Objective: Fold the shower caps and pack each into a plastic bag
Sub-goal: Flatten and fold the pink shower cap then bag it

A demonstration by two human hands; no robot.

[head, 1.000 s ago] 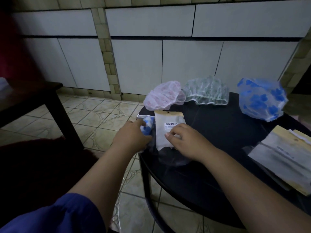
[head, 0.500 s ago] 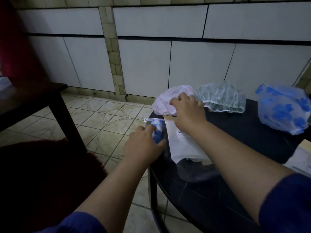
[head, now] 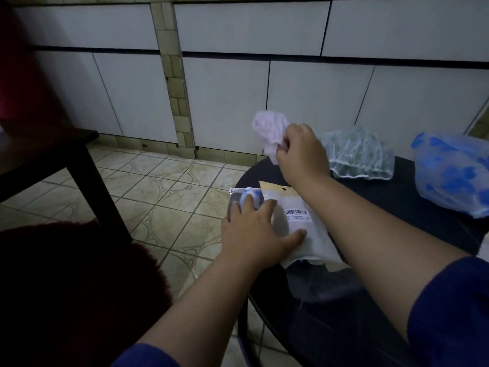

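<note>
Here the right hand (head: 301, 152) pinches a crumpled pink shower cap (head: 270, 129), while the left hand (head: 254, 231) lies spread on the packed bag (head: 296, 223).

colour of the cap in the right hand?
Pale pink shower cap, gripped by the right hand; head view.

Pink shower cap (head: 268, 131): thin crinkled plastic. Green cap (head: 357, 152) and blue-spotted cap (head: 452, 170): same filmy, translucent plastic. Plastic bag (head: 304, 234): smooth white, kraft-paper header. Round table (head: 423, 207): dark, glossy. Floor (head: 164, 197): glazed patterned tile.
</note>
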